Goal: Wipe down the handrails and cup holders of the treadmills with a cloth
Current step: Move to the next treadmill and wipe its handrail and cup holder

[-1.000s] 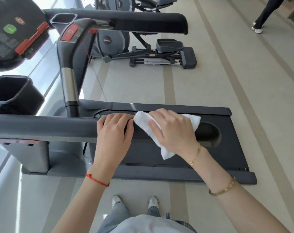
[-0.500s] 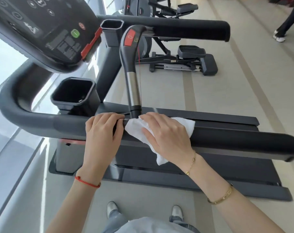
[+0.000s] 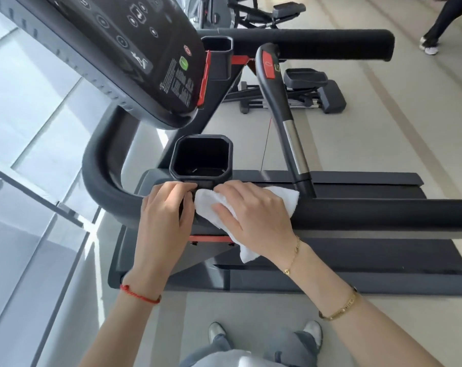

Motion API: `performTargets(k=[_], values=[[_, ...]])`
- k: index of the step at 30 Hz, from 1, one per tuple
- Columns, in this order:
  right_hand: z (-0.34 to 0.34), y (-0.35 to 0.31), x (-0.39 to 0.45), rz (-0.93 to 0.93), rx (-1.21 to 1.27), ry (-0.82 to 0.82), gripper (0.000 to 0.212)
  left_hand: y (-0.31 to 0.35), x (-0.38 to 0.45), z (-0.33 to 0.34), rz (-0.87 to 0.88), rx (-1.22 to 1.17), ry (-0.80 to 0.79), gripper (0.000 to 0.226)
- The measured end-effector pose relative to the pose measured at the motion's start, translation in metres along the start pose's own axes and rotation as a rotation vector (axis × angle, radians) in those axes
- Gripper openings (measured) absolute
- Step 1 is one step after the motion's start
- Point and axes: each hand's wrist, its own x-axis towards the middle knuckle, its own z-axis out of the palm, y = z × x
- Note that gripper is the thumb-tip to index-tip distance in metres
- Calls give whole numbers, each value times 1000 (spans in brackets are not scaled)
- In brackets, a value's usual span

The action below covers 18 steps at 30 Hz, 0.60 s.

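A black padded handrail (image 3: 370, 215) runs across the treadmill in front of me and curves up at the left. On it lies a white cloth (image 3: 211, 205), pressed down by my right hand (image 3: 253, 210), whose fingers wrap over the rail. My left hand (image 3: 166, 218) grips the same rail just left of the cloth, its fingers curled over the top. Right behind both hands sits a black square cup holder (image 3: 202, 158), open and dark inside. A second cup holder (image 3: 216, 46) and the far handrail (image 3: 317, 42) lie beyond the console.
The console (image 3: 118, 49) overhangs at upper left. A curved handle with a red button (image 3: 271, 75) rises beside the cloth. The treadmill deck (image 3: 357, 258) lies below the rail. An elliptical machine (image 3: 304, 91) stands behind; a person's legs (image 3: 436, 27) show at top right. Glass panels are left.
Both hands and the cloth have slid left along the near handrail, from its right end to the spot just in front of the cup holder. My view has shifted left with them.
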Motion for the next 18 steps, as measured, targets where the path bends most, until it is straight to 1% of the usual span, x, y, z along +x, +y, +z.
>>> performTargets(k=[4, 9, 12, 14, 16, 18], values=[[6, -10, 6, -10, 55, 2, 33, -17, 8, -9, -42, -29, -12, 23], [-6, 8, 15, -23, 168, 94, 25, -26, 28, -15, -77, -31, -22, 26], [-15, 31, 52, 6, 136, 160, 25, -29, 46, -13, -98, -32, -25, 27], [-15, 45, 87, 19, 95, 166, 30, -30, 60, -9, -117, -14, -26, 27], [-5, 53, 121, 4, 95, 56, 35, -31, 72, -4, -149, 10, -45, 29], [14, 55, 148, -65, 85, -152, 38, -32, 81, 0, -180, 32, -64, 31]])
